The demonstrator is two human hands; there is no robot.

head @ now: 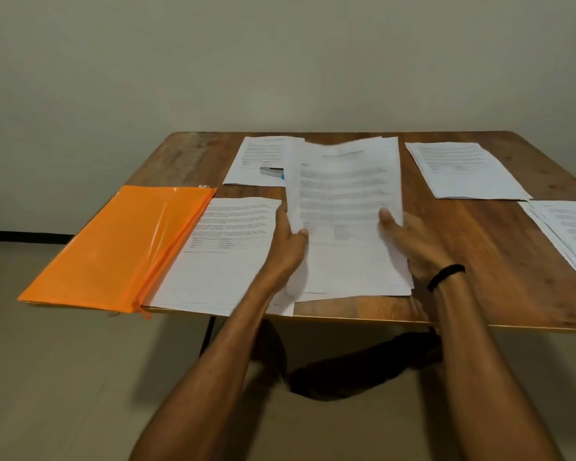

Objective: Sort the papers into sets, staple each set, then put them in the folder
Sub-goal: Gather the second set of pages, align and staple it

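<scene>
A person holds a held set of papers [346,207] in both hands over the near middle of the wooden counter [512,261]. The sheets tilt up towards the camera and their print is blurred. The left hand [288,242] takes the set's left edge, its grip closed on the paper with the thumb lying on the front sheet. The right hand [409,242] takes the right edge the same way, thumb on the front and the other fingers hidden behind the paper. A black wristband [446,276] circles the right wrist. The set's lower edge is close to the counter's near edge (whether it touches the wood cannot be told). The orange folder [120,244] lies flat at the counter's near left corner, with its zip edge towards the middle. Just beside it, and touching that edge, lies a printed sheet [226,254] whose right side passes under the left forearm. Towards the far edge, a far-left stack [256,158] carries the stapler [272,172], partly hidden by the lifted pages. A far-right stack [463,171] lies well apart from it, and a fanned stack [569,234] runs off the right edge of the view.
</scene>
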